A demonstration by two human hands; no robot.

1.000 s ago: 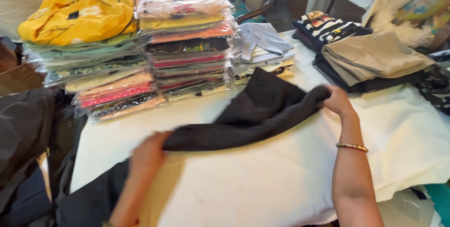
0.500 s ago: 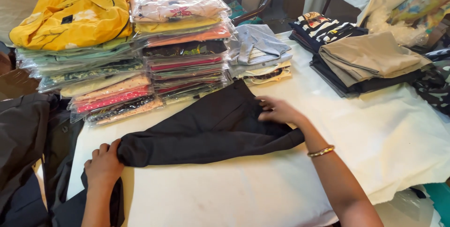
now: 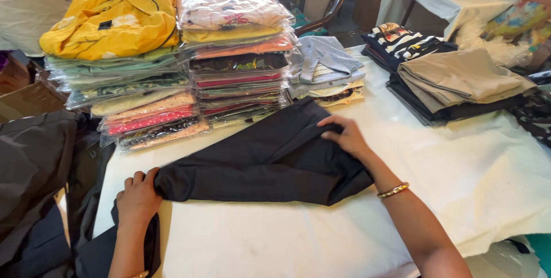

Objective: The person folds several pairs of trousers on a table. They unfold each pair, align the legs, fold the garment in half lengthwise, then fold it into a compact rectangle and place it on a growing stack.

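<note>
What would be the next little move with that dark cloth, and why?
Probably smoothing it flat: the right hand pinches a fold near the top edge of the dark cloth, the left hand presses its left end on the white table cover, and wrinkles show between them. One end hangs over the table's near edge, so it likely needs pulling up next.

Bright, even daylight; soft shadows; glare on plastic bags [image 3: 235, 8] (top); sharp focus, mild edge distortion.

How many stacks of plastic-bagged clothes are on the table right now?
2, side by side at the table's far left: the stack topped by a yellow garment, and right of it the stack topped by a pale floral packet. Others may be out of view.
</note>
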